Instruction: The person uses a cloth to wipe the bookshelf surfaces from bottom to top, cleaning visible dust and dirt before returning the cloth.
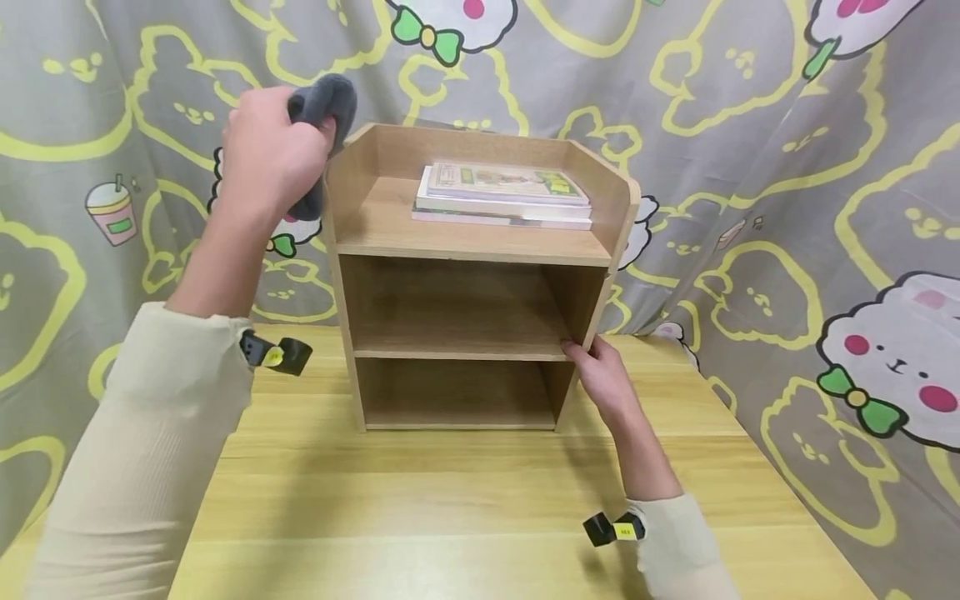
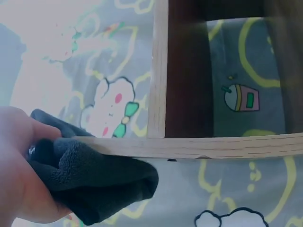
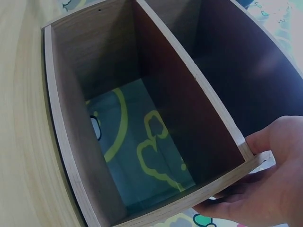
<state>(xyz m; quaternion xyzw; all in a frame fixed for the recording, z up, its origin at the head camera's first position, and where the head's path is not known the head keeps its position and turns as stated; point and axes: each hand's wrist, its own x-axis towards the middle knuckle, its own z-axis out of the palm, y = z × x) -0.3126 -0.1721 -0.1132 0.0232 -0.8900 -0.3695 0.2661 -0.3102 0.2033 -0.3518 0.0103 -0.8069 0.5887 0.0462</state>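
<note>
A small wooden shelf (image 1: pixel 472 246) stands upright on the table, with two open compartments below a top tray. My left hand (image 1: pixel 273 150) grips a dark grey cloth (image 1: pixel 330 104) at the shelf's upper left side. In the left wrist view the cloth (image 2: pixel 104 175) wraps the edge of the side panel (image 2: pixel 199 146). On the other side, my right hand (image 1: pixel 603 375) holds the right panel near the middle board, thumb inside and fingers behind, as the right wrist view shows with the hand (image 3: pixel 265 179). Several stacked books (image 1: pixel 502 196) lie on the top tray.
The shelf stands on a yellow wood-grain table (image 1: pixel 450 508). A grey curtain (image 1: pixel 750 167) with cartoon bears and rabbits hangs behind and to both sides. Black wrist cameras are strapped over the cream sleeves (image 1: pixel 142 433).
</note>
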